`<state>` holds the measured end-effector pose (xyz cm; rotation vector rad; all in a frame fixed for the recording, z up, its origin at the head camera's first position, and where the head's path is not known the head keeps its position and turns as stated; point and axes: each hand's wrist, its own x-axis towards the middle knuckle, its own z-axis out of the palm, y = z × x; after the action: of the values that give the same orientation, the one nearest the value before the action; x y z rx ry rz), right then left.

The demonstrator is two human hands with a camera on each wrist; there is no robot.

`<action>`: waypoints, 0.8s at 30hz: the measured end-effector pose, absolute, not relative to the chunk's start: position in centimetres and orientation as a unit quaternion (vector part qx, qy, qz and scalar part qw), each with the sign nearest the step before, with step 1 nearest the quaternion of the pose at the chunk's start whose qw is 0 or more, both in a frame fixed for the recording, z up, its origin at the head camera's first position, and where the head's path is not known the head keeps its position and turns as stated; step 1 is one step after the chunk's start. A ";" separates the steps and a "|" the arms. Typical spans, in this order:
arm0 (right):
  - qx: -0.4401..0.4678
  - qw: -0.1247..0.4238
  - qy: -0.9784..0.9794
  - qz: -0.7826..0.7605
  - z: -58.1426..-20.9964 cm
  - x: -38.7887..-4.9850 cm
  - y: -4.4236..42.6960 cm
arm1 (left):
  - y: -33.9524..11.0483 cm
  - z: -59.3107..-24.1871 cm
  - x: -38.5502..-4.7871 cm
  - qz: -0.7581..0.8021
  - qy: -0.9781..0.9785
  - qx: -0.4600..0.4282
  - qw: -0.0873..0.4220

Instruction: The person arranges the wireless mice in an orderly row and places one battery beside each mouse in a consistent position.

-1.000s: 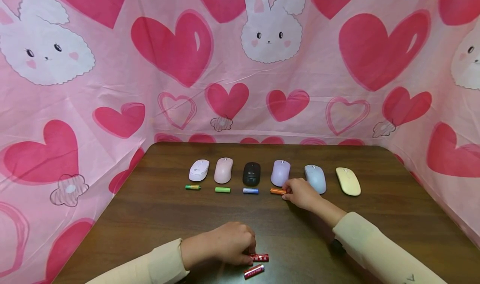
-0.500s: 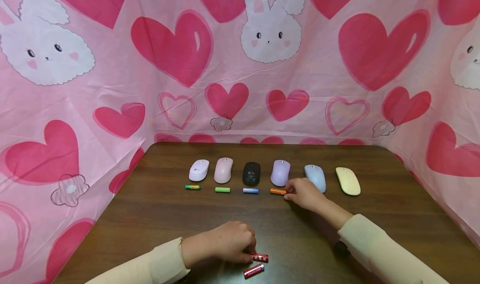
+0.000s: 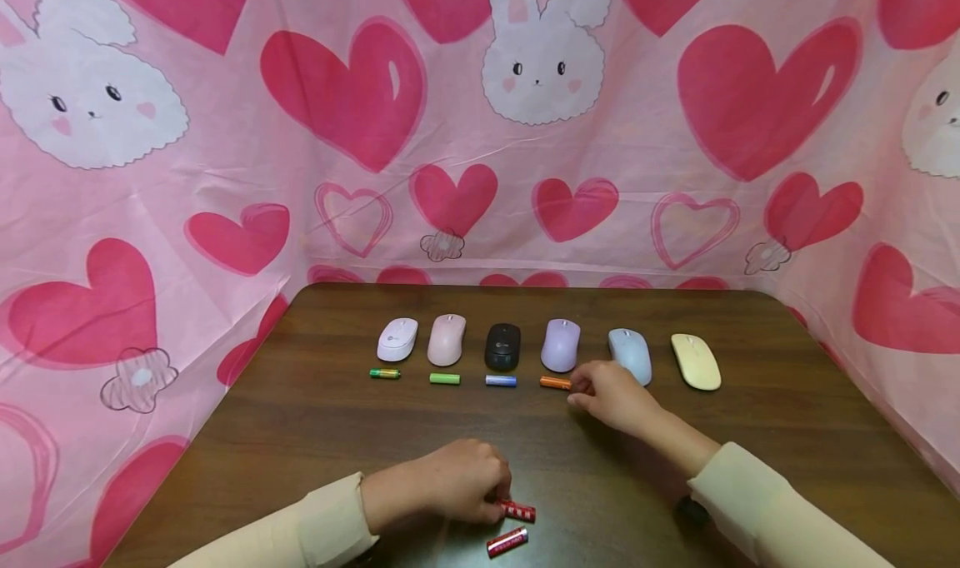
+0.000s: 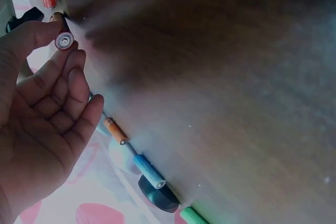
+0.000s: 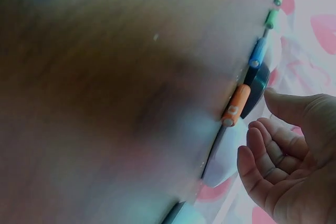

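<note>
In the head view my left hand (image 3: 467, 480) pinches the end of a red battery (image 3: 520, 511) near the table's front. The left wrist view shows thumb and fingertips on this red battery (image 4: 63, 36). Just in front of it lies a second red battery (image 3: 507, 542). My right hand (image 3: 617, 396) hovers beside the orange battery (image 3: 556, 382), below the purple mouse (image 3: 561, 346). In the right wrist view its loosely bent fingers hold nothing, and the orange battery (image 5: 237, 104) lies apart from them.
Across the brown table (image 3: 420, 426) runs a row of mice: white (image 3: 397, 340), pink (image 3: 447, 340), black (image 3: 503, 347), blue (image 3: 631, 356) and yellow (image 3: 697, 362). Green-yellow (image 3: 386, 374), green (image 3: 445, 379) and blue (image 3: 501, 381) batteries lie before the left ones. Patterned cloth hangs behind.
My right hand has let go of the orange battery and drawn slightly back to the right. The red battery at my left hand has turned a little and shifted slightly away from me.
</note>
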<state>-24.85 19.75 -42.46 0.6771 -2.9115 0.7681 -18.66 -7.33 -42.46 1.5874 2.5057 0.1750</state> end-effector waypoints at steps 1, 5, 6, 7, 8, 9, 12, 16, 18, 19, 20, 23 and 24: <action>0.225 0.031 -0.942 0.248 -42.5 -24.7 19.7 | -7.3 -42.5 -18.7 0.064 0.841 0.530 0.087; 0.244 0.036 -0.938 0.245 -42.6 -24.1 19.3 | -7.4 -42.4 -18.9 0.078 0.845 0.521 0.090; 0.250 0.036 -0.936 0.244 -42.6 -24.0 19.2 | -7.5 -42.4 -19.0 0.080 0.847 0.518 0.090; 0.251 0.034 -0.937 0.242 -42.7 -23.8 19.1 | -7.5 -42.4 -19.0 0.082 0.848 0.517 0.088; 0.253 0.030 -0.936 0.241 -42.7 -23.7 19.0 | -7.6 -42.3 -19.1 0.086 0.848 0.516 0.085; 0.253 0.025 -0.937 0.241 -42.7 -23.5 18.9 | -7.6 -42.3 -19.2 0.090 0.849 0.515 0.082; 0.257 0.010 -0.937 0.237 -42.8 -23.1 18.6 | -7.8 -42.3 -19.4 0.109 0.847 0.516 0.066; 0.270 -0.005 -0.934 0.234 -42.8 -22.5 18.2 | -8.0 -42.2 -19.8 0.133 0.845 0.516 0.041; 0.280 -0.010 -0.931 0.234 -42.8 -22.3 18.0 | -8.1 -42.1 -19.9 0.144 0.845 0.514 0.035; 0.284 -0.013 -0.930 0.233 -42.9 -22.2 17.9 | -8.1 -42.1 -19.9 0.150 0.846 0.511 0.034; 0.288 -0.016 -0.928 0.234 -42.9 -22.1 17.9 | -8.2 -42.0 -20.0 0.156 0.846 0.508 0.032; 0.300 -0.025 -0.923 0.237 -43.0 -21.8 17.7 | -8.3 -41.7 -20.1 0.169 0.851 0.497 0.026; 0.304 -0.028 -0.922 0.238 -43.0 -21.8 17.6 | -8.4 -41.6 -20.2 0.174 0.852 0.493 0.023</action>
<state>-21.76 17.63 -43.03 0.9711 -2.9501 0.7613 -20.19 -8.40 -41.58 1.5265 2.6384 0.5374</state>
